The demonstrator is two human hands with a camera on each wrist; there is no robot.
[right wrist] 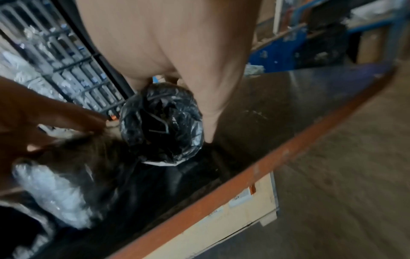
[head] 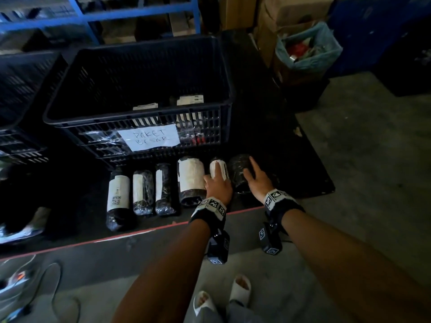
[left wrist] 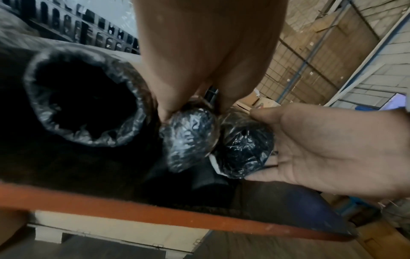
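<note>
Two pale slip-on sandals (head: 240, 287) stand on the grey concrete floor (head: 349, 171), which lies open to the right. Ahead of them runs the red front edge (head: 140, 231) of a low black platform (head: 296, 159), and bare dark surface stretches from the parcels to its right corner.

Six cylindrical parcels wrapped in black plastic lie in one row just behind that edge, side by side. The four white-labelled parcels (head: 190, 180) on the left lie untouched. The left hand (head: 218, 187) grips the fifth, a small black-wrapped roll with a white label (head: 223, 165), with fingers and thumb curled down its two sides. The right hand (head: 257, 183) lies flat on the sixth, a plain black plastic-wrapped roll (head: 239, 166) at the row's right end, palm and straight fingers against it without closing. These two rolls touch.

Two black slatted plastic crates stand behind the row. The nearer crate (head: 105, 123) bears a white paper sign (head: 149, 139) reading "PAKET BESAR". The second crate (head: 23, 85) stands to its left, cut off by the frame.
</note>
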